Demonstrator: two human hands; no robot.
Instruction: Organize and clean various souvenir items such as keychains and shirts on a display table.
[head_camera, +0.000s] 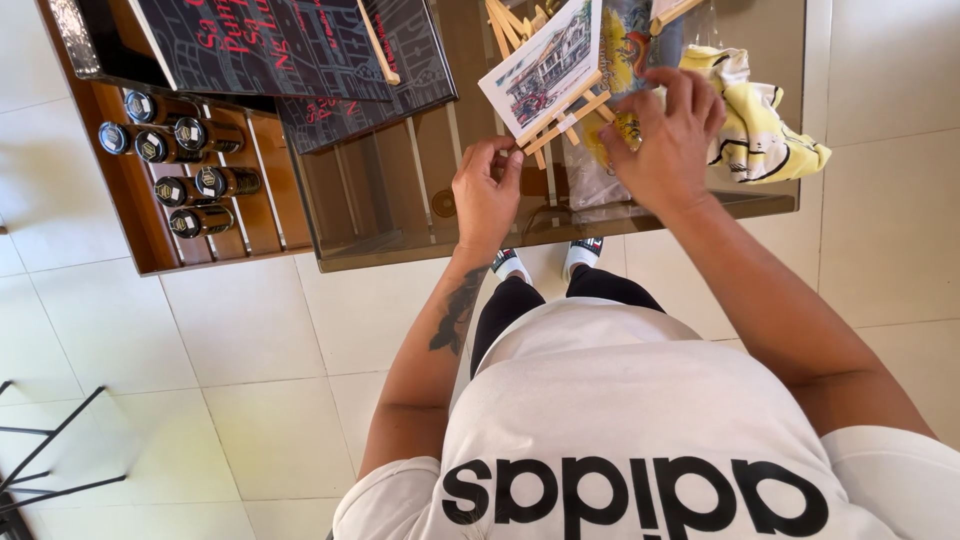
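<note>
A small picture card (545, 62) showing a building rests on a little wooden easel (568, 112) on a glass-topped table (380, 200). My left hand (486, 192) pinches the easel's lower left leg. Beside it, my right hand (668, 135) has its fingers on the easel's right side and lies over a clear packet with a yellow print (612, 50). A folded yellow and white cloth (755, 125) lies just right of my right hand.
Dark printed boards (270, 45) lean at the back left of the table. Several dark bottles with round caps (170, 145) lie in a slatted wooden tray (265, 200) at the left. More wooden easels (510, 15) stand behind. A black metal stand (40, 460) sits on the tiled floor.
</note>
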